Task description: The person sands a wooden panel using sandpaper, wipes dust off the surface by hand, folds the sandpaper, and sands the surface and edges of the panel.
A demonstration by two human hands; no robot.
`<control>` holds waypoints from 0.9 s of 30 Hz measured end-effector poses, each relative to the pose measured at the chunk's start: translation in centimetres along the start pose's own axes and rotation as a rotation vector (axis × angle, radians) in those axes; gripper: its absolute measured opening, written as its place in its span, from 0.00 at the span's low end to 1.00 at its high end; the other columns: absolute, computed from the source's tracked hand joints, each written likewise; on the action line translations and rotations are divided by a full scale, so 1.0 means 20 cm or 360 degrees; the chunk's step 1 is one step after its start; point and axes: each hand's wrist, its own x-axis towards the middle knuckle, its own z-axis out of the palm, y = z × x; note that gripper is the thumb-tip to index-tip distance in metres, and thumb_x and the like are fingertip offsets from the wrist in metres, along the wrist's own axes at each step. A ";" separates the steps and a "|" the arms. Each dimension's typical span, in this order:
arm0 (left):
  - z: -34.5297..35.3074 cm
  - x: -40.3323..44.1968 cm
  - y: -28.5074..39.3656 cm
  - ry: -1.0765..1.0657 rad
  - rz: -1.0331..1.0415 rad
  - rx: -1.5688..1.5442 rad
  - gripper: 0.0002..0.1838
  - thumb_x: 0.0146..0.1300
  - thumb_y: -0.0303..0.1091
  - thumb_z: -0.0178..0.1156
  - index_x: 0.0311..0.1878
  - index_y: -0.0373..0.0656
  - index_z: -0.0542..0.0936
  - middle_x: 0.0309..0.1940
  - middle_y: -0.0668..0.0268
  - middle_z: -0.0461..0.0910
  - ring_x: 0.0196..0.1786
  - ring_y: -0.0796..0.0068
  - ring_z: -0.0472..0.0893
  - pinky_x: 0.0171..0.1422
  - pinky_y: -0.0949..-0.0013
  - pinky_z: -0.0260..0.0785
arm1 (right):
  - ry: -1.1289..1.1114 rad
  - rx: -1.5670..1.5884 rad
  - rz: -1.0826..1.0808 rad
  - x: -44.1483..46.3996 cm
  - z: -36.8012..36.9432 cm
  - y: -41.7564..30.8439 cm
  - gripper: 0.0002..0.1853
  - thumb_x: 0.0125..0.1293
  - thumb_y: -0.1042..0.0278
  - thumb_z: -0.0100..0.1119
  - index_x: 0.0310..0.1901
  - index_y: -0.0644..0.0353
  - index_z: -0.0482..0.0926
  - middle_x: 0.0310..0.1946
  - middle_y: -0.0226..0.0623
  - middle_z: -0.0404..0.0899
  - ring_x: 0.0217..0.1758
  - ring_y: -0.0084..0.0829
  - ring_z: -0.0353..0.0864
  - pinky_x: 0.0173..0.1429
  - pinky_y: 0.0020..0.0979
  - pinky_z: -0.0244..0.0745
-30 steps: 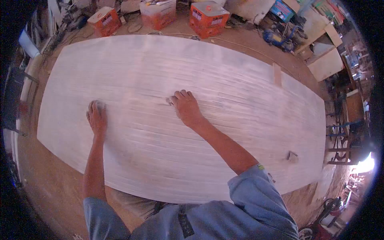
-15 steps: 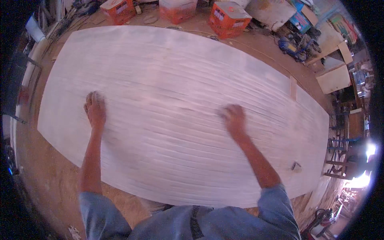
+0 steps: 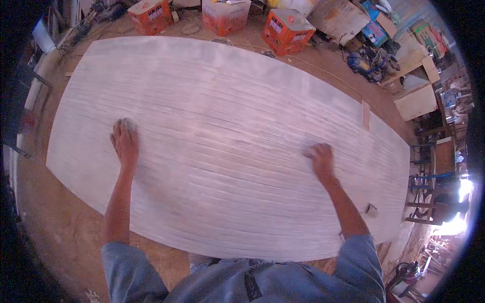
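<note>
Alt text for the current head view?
A person's left hand and right hand, both bare, are set wide apart over a large pale, streaked panel; whether they hold anything is unclear. Orange boxes stand on the brown floor beyond it.

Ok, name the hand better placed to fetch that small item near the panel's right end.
Right, I'd say: the right hand is much nearer the small item; the left hand is toward the other end of the panel.

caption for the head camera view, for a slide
Two bare hands, left and right, on a broad pale board, orange-sided boxes beyond its far edge
</note>
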 end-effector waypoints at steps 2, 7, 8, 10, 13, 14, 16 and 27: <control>-0.06 0.01 0.05 -0.0019 -0.0022 -0.0033 0.26 0.69 0.45 0.48 0.66 0.43 0.65 0.67 0.55 0.63 0.71 0.58 0.58 0.75 0.48 0.44 | -0.0164 0.0018 0.0170 -0.01 -0.16 -0.02 0.10 0.47 0.77 0.60 0.33 0.55 0.81 0.38 0.37 0.77 0.47 0.43 0.73 0.53 0.46 0.65; -0.02 0.04 0.06 -0.0131 -0.0101 0.0054 0.26 0.70 0.46 0.47 0.67 0.45 0.64 0.68 0.57 0.62 0.72 0.60 0.57 0.75 0.48 0.43 | -0.0166 0.0028 -0.0224 0.46 0.33 -0.58 0.14 0.59 0.69 0.54 0.47 0.56 0.80 0.47 0.41 0.78 0.56 0.47 0.72 0.63 0.51 0.62; 0.00 0.04 0.05 -0.0105 -0.0075 0.0088 0.26 0.70 0.46 0.46 0.67 0.46 0.64 0.68 0.58 0.61 0.73 0.60 0.56 0.76 0.49 0.42 | -0.0060 0.0191 -0.0113 0.64 0.45 -0.81 0.13 0.59 0.69 0.53 0.46 0.59 0.79 0.48 0.43 0.77 0.57 0.47 0.72 0.65 0.50 0.61; 0.00 0.05 0.05 -0.0053 -0.0060 0.0129 0.26 0.70 0.46 0.46 0.67 0.46 0.64 0.69 0.58 0.60 0.73 0.61 0.56 0.76 0.49 0.42 | -0.0304 0.0168 -0.0236 0.99 0.41 -1.23 0.13 0.61 0.68 0.51 0.47 0.58 0.78 0.51 0.46 0.76 0.57 0.45 0.73 0.65 0.49 0.62; -0.04 0.06 0.08 -0.0158 -0.0130 0.0042 0.26 0.70 0.47 0.47 0.67 0.45 0.64 0.69 0.58 0.60 0.73 0.60 0.56 0.76 0.50 0.42 | 0.0052 0.0146 -0.0395 1.10 0.52 -1.40 0.11 0.60 0.69 0.51 0.42 0.57 0.79 0.47 0.43 0.77 0.54 0.42 0.75 0.62 0.46 0.65; -0.05 0.04 0.06 -0.0146 -0.0107 0.0067 0.26 0.70 0.47 0.47 0.67 0.45 0.64 0.69 0.57 0.60 0.73 0.60 0.56 0.76 0.50 0.42 | -0.0003 0.0133 -0.0417 1.06 0.49 -1.38 0.10 0.60 0.70 0.51 0.41 0.57 0.79 0.47 0.42 0.77 0.53 0.42 0.75 0.61 0.46 0.65; -0.03 0.02 0.05 -0.0136 -0.0098 0.0078 0.27 0.70 0.47 0.48 0.67 0.45 0.64 0.68 0.57 0.60 0.73 0.60 0.56 0.76 0.49 0.42 | -0.0353 0.0092 -0.0286 0.93 0.47 -1.21 0.09 0.59 0.71 0.51 0.40 0.56 0.79 0.48 0.41 0.77 0.52 0.42 0.75 0.61 0.46 0.65; 0.01 0.01 0.04 0.0015 -0.0008 0.0218 0.27 0.69 0.47 0.48 0.68 0.47 0.64 0.69 0.55 0.60 0.74 0.58 0.54 0.77 0.48 0.40 | -0.0147 0.0263 0.0062 0.42 0.15 -0.59 0.11 0.58 0.67 0.57 0.42 0.51 0.83 0.40 0.37 0.78 0.51 0.42 0.73 0.60 0.43 0.66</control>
